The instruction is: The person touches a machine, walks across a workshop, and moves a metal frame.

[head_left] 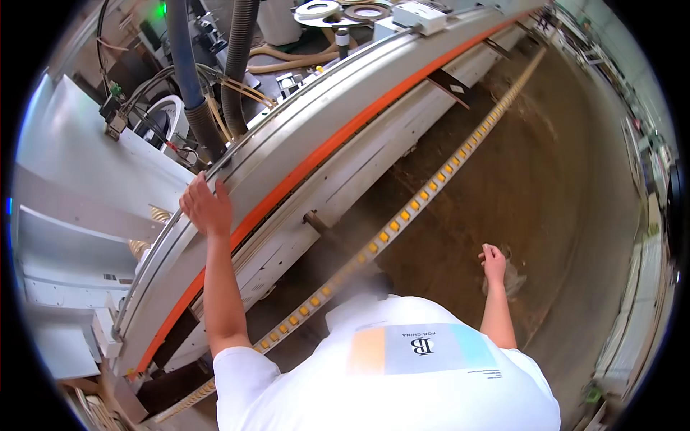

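Observation:
My left hand (208, 207) lies on the far edge of the long machine's pale metal bed (284, 152), fingers over its rail and thumb apart. It is open and holds nothing that I can see. My right hand (493, 263) is out to the right above the brown floor (553, 215), away from the machine. Its fingers are curled in, and whether anything small is between them does not show. Close by that hand, a crumpled, see-through patch (513, 279) shows against the floor. An orange stripe (309, 167) runs along the machine's near side.
A pale rail with a row of yellow blocks (405, 215) slants across in front of me. Thick hoses (185, 65), cables and round discs (316, 10) are beyond the bed. A dark plate (451, 87) juts from its side. Stacked long panels (636, 302) line the right.

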`<state>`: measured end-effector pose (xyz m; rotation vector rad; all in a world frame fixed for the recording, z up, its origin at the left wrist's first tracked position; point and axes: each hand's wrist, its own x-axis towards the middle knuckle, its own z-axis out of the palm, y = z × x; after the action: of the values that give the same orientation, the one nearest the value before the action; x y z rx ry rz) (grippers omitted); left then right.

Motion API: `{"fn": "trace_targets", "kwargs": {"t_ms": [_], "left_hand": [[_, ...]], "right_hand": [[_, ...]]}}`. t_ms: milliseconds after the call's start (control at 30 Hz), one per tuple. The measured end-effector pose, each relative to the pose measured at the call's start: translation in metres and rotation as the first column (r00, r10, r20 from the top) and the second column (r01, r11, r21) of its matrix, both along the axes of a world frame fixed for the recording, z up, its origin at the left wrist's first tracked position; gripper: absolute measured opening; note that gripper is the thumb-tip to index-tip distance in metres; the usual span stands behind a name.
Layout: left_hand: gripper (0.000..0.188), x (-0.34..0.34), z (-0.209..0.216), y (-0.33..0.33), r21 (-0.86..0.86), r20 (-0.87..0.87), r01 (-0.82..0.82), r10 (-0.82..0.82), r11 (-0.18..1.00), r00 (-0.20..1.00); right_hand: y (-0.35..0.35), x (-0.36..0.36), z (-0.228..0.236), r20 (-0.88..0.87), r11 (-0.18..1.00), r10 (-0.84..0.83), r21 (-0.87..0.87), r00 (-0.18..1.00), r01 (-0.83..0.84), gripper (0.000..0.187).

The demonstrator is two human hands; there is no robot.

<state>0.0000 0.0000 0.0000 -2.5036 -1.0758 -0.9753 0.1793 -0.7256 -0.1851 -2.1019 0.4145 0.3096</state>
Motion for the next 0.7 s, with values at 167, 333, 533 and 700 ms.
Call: {"fn": "trace_targets", "kwargs": {"t_ms": [167, 333, 533, 700], "left_hand": [[0.035, 0.009, -0.006, 0.003, 0.131, 0.030, 0.030, -0.034, 0.991, 0.999], [0.025, 0.042, -0.011, 0.000, 0.058, 0.100, -0.035, 0.029, 0.998, 0.995], [0.023, 0.066, -0.005, 0.003, -0.141, -0.126, -0.320, 0.303, 0.937, 0.944], [0.025, 0.069, -0.015, 0.015, 0.057, -0.030, -0.308, 0.310, 0.950, 0.950]], "right_hand": [[0.122, 0.114, 0.028, 0.263, 0.971, 0.171, 0.117, 0.950, -0.207, 0.029], [0.233, 0.226, 0.112, 0.433, 0.895, 0.367, 0.077, 0.823, -0.439, 0.021], [0.359, 0.386, 0.189, 0.820, 0.746, 0.513, -0.277, 0.256, -0.606, 0.018], [0.456, 0.504, 0.217, 0.780, 0.672, 0.614, -0.598, -0.124, -0.437, 0.025]]}}
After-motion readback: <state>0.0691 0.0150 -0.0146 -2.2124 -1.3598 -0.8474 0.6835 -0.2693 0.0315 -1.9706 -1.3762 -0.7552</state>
